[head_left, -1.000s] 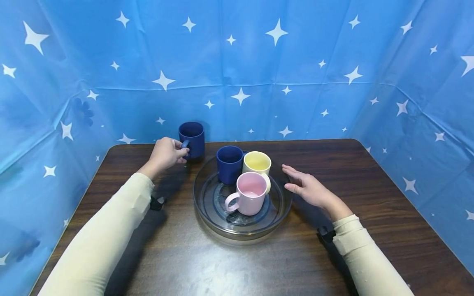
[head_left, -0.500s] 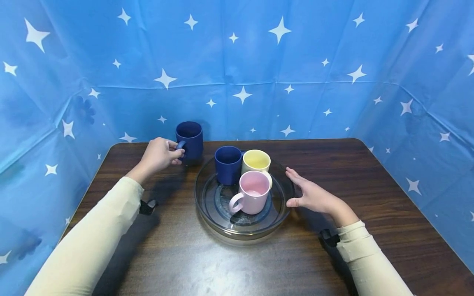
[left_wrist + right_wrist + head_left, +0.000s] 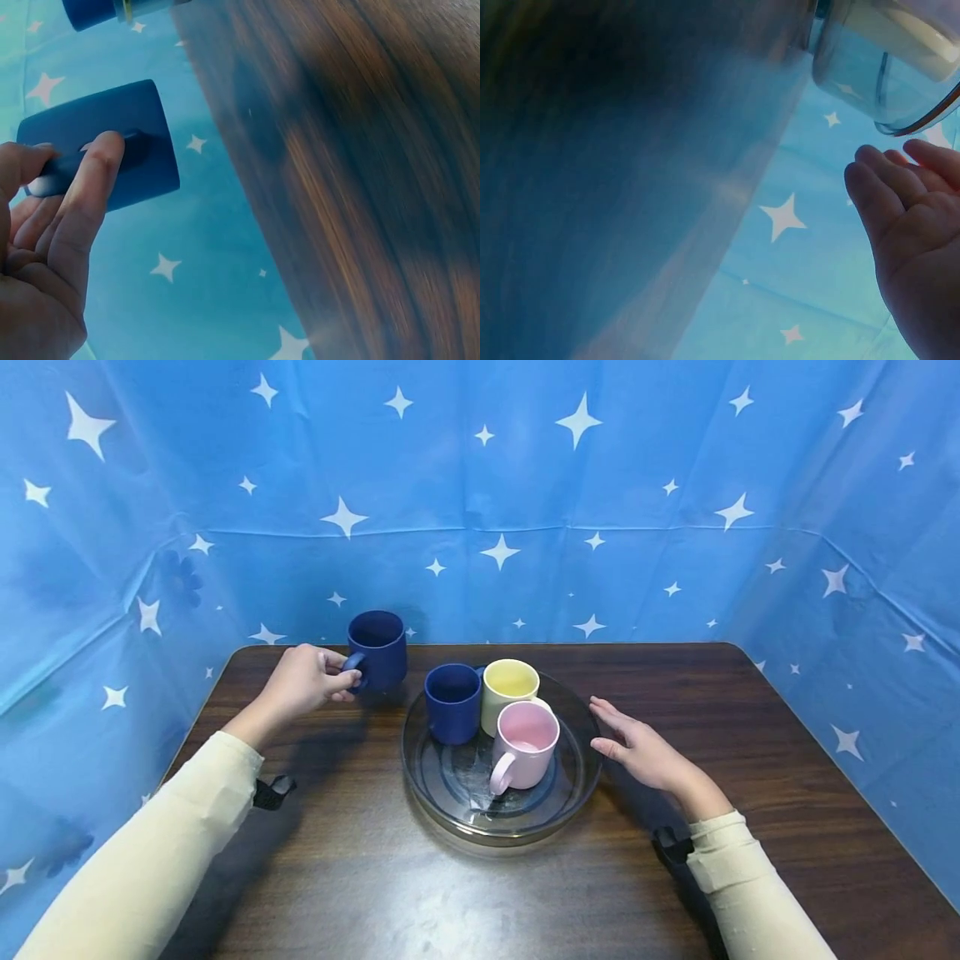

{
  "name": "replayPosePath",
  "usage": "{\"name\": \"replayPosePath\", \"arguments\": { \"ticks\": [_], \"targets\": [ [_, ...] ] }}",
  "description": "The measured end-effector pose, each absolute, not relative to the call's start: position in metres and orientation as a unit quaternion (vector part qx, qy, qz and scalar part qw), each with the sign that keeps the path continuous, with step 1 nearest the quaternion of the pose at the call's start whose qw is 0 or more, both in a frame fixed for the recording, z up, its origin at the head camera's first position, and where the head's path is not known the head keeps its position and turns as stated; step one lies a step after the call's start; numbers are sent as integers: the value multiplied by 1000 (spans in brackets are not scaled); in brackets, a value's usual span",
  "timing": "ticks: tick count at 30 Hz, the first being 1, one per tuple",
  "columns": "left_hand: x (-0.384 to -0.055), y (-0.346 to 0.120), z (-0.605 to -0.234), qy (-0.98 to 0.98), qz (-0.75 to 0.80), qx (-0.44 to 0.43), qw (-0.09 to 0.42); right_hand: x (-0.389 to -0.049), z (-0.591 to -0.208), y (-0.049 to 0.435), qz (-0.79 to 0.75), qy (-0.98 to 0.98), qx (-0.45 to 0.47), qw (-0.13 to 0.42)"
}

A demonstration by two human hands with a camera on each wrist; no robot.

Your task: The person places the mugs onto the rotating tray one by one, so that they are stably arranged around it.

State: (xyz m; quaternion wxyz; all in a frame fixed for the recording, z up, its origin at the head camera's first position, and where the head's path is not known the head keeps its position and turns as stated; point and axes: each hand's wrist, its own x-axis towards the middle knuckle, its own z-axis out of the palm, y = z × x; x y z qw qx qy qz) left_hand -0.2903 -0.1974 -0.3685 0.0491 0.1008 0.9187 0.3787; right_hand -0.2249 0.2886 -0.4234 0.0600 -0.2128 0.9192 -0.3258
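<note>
My left hand [image 3: 296, 681] pinches the handle of a dark blue mug [image 3: 382, 652] between thumb and fingers, at the back left. In the left wrist view this mug [image 3: 142, 169] appears raised off the table. A round see-through dish [image 3: 495, 838] sits mid-table and bears a second blue mug [image 3: 453, 714], a yellow mug [image 3: 493, 706] and a pink mug [image 3: 534, 758], all upright. The pink mug partly hides the yellow one. My right hand [image 3: 645, 756] is beside the dish's right rim with fingers extended. In the right wrist view its fingertips look just apart from the glass [image 3: 889, 82].
The dark wooden table [image 3: 360, 868] reaches back to a blue curtain [image 3: 525, 468] with white stars, which also hangs at both sides. The held mug is close to the back curtain. Black straps [image 3: 273, 793] circle both wrists.
The dish has turned counterclockwise with its mugs: the pink mug shifts right, the blue one left and nearer. My left hand moves left with the held mug. My right hand stays at the rim.
</note>
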Motion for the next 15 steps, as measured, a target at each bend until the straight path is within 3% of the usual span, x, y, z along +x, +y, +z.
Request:
{"name": "replayPosePath", "arguments": {
  "ticks": [15],
  "targets": [
    [-272,-217,-362,925,365,103,27,-217,-423,290,-338,906,-243,81]
  ]
}}
